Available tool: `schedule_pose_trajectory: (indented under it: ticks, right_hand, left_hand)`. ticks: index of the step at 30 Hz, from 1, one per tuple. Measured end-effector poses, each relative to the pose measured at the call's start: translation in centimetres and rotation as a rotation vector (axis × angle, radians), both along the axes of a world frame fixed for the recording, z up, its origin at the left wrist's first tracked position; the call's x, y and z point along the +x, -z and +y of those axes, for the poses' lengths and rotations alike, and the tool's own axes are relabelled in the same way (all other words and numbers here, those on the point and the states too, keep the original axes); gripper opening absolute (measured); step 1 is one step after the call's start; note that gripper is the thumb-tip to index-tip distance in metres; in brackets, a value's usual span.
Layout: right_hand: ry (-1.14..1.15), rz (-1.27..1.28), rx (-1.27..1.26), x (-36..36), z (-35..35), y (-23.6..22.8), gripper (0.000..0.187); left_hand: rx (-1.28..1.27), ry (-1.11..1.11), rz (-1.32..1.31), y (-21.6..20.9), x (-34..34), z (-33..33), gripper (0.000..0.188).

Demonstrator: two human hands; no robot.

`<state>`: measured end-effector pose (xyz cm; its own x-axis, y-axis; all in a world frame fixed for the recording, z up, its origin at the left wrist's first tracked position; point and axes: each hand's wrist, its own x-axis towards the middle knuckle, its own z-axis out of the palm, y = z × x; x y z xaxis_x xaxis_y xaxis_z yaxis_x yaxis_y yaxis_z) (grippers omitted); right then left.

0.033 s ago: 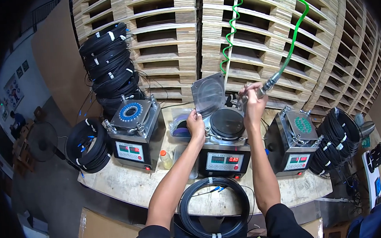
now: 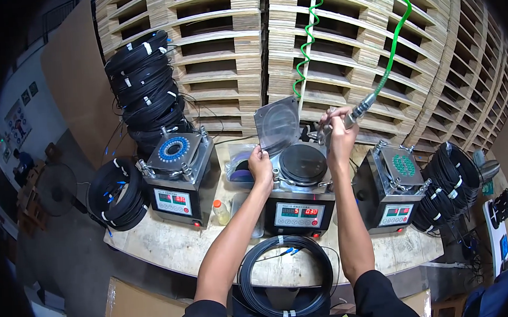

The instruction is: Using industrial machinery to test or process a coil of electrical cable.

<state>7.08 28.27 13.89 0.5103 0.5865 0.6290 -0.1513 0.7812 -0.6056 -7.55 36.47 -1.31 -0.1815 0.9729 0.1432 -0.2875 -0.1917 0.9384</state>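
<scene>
My left hand (image 2: 260, 168) pinches the lower left corner of a square, greyish plate (image 2: 277, 124) with a round mark on it, tilted up behind the middle polishing machine (image 2: 299, 212). In my right hand (image 2: 341, 138) is a metal air blow gun (image 2: 356, 115), its rear end joined to a green coiled hose (image 2: 397, 39). The gun's front end is partly hidden by my fingers, beside the machine's dark round pad (image 2: 302, 163). Below the machine, at the table's front edge, a coil of black cable (image 2: 246, 275) with blue connectors rests against me.
Similar machines stand left (image 2: 177, 180) and right (image 2: 392, 185), bearing blue and green rings of connectors. Black cable coils (image 2: 145, 89) pile up at the left, with more coils (image 2: 450, 187) at the right. A small orange-capped bottle (image 2: 221, 213) stands left of my forearm. Wooden pallets (image 2: 219, 62) rise behind.
Both hands keep nearly the same places, the left on the plate and the right on the air blow gun. My right hand has shifted very slightly to the right.
</scene>
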Motion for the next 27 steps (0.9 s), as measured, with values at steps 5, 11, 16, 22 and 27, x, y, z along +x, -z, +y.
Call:
schedule_pose_trajectory:
  ticks: [5, 11, 16, 22, 27]
  right_hand:
    - [-0.081, -0.11, -0.157, 2.3, -2.6, -0.4, 0.008]
    - [-0.259, -0.178, -0.343, 7.8, -6.4, 2.4, 0.007]
    - [-0.274, -0.128, -0.429, 10.0, -8.9, 4.0, 0.003]
    - [-0.255, -0.179, -0.472, 10.1, -10.4, 5.9, 0.005]
    - [-0.262, -0.149, -0.504, 9.4, -11.6, 6.0, 0.005]
  left_hand:
    - [-0.046, -0.155, 0.129, -0.9, -0.8, -0.1, 0.036]
    - [0.607, -0.26, 0.606, -7.2, -1.7, -3.9, 0.025]
    - [0.771, 0.425, 1.259, -11.6, -0.3, -4.9, 0.068]
    - [0.665, 0.631, 1.569, -10.6, 0.2, -3.7, 0.077]
    - [0.973, 0.632, 1.739, -9.2, 0.5, -3.0, 0.067]
